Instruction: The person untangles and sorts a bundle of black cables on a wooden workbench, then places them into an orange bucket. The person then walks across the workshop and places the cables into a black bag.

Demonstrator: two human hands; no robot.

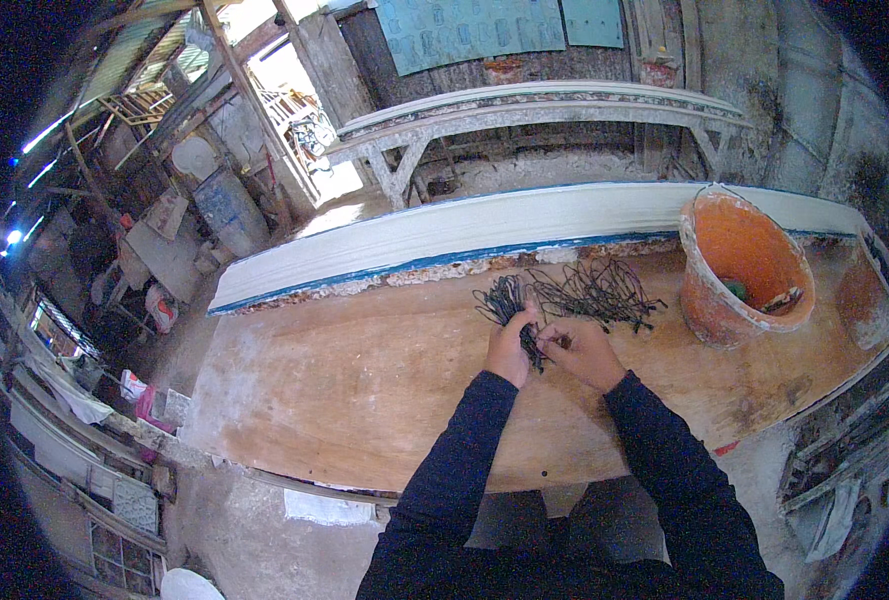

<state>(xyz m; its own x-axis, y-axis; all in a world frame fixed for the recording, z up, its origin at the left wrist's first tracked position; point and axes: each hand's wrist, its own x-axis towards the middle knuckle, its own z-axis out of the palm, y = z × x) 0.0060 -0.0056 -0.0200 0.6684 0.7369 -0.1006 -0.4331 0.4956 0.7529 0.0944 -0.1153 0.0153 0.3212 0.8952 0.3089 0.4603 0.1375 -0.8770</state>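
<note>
My left hand is closed round a bundle of thin dark looped cords, held upright over the wooden table. The loops fan out above my fingers, and the tied ends poke out below. Right beside it, my right hand is closed, its thumb and fingers pinched together at the bundle's lower part. What lies between those fingertips is too small to make out. A loose, tangled pile of similar dark cords lies on the table just beyond my hands.
The plywood tabletop carries a long white moulding with a blue edge along its far side. An orange bucket, crusted with white, stands at the right by a box-like piece. A long white bench stands behind.
</note>
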